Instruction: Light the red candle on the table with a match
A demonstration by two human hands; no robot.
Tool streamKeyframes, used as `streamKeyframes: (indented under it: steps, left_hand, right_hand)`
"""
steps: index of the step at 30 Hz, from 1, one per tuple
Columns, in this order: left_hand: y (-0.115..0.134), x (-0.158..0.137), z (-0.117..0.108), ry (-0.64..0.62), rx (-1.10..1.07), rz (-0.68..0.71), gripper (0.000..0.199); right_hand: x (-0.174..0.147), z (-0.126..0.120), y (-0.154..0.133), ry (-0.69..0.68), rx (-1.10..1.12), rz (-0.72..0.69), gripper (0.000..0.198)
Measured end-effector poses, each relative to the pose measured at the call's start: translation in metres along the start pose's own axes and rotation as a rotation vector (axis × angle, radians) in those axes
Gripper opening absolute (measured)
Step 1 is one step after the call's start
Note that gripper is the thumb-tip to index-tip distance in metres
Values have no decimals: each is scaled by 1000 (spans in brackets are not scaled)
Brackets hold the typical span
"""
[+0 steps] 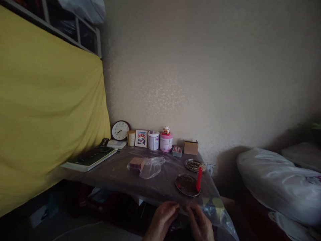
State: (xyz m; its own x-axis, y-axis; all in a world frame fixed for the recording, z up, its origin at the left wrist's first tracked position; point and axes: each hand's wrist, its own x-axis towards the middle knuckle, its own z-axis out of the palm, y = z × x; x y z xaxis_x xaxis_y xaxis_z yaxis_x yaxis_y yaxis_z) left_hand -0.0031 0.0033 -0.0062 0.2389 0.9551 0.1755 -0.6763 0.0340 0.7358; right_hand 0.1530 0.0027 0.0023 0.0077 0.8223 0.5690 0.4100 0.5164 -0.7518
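Both hands are at the front edge of the table [160, 189], fingertips close together. My left hand [164, 216] is closed in a pinch, with something small and tan at its fingertips that is too dim to name. My right hand [200, 222] is also closed, its thumb and fingers pressed round something dark and small that I cannot make out. Just beyond them lies a round metal plate [184, 184] with a dark, stained inside. An unlit red candle [199, 179] stands upright at its right side. Behind it, a second round plate [192, 164] holds many thin sticks, like used matches.
A stack of small boxes [136, 164] sits in torn clear plastic [152, 167] mid-table. Along the wall stand a clock [120, 130], a framed panda picture [141, 138], two tubs, and an open cardboard box [190, 147]. A large book [91, 159] lies left, beside a yellow curtain [50, 100].
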Motion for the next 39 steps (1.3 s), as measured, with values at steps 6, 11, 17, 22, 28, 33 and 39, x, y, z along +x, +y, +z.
streamKeyframes:
  steps: [6,11,17,22,28,33,39]
  left_hand:
    - [-2,1,-3,10,-11,-3,20]
    - [0,0,-2,10,2,12,20]
    - [-4,3,-4,54,-7,7,22]
    - [-5,3,-5,34,-39,9,21]
    - [-7,5,-12,72,-23,-21,17]
    - [-7,4,-11,76,60,-42,20]
    - [-6,4,-10,88,54,-30,17]
  right_hand:
    - [0,0,-2,12,-47,-44,26]
    - [0,0,2,24,-70,-100,25]
    - [1,1,2,10,-93,-175,25]
    - [-1,2,4,-11,-109,-171,23]
    - [0,2,11,114,-130,-170,28]
    - [0,4,12,91,-122,-204,29]
    - [-2,11,16,93,-82,-198,27]
